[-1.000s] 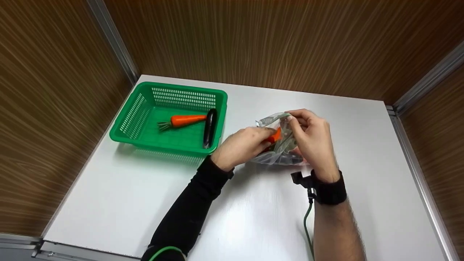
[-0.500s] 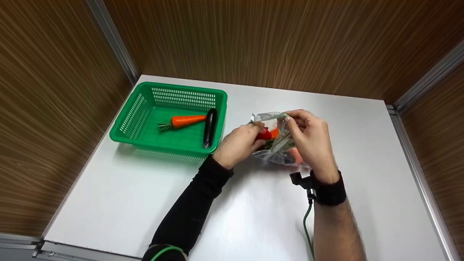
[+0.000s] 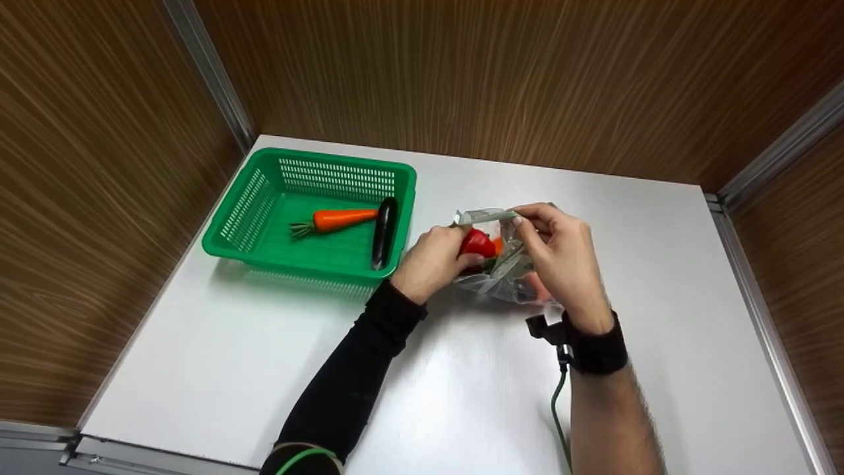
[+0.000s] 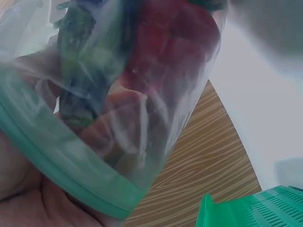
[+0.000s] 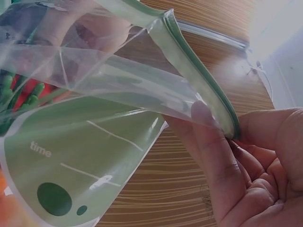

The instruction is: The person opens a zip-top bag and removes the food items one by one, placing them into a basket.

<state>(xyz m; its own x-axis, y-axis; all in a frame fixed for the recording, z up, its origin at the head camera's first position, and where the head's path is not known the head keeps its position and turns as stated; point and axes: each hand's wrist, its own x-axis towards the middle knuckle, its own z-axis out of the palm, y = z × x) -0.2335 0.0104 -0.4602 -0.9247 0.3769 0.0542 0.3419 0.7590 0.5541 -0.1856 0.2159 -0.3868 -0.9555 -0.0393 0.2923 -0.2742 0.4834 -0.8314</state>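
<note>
My left hand (image 3: 432,260) reaches into the mouth of a clear zip bag (image 3: 491,285). In the left wrist view its fingers curl round a long dark green vegetable (image 4: 90,56), seen through the plastic. A red pepper (image 3: 477,244) lies against that hand's thumb and fingers. An orange item (image 3: 498,247), mostly hidden, is beside the pepper. My right hand (image 3: 559,257) pinches the bag's green zip edge (image 5: 189,61) between thumb and finger, holding the mouth apart. The bag's green printed panel (image 5: 90,156) reads "time".
A green basket (image 3: 290,260) stands to the left on the white table (image 3: 277,349). Inside it lie a carrot (image 3: 346,218) and a dark eggplant (image 3: 384,234). Wood-grain walls (image 3: 461,79) stand round the table. A cable (image 3: 557,409) hangs from the right wrist camera.
My left hand has drawn back to the left within the bag's mouth, and the red pepper has come into sight. The right hand, still pinching the rim, has shifted slightly left.
</note>
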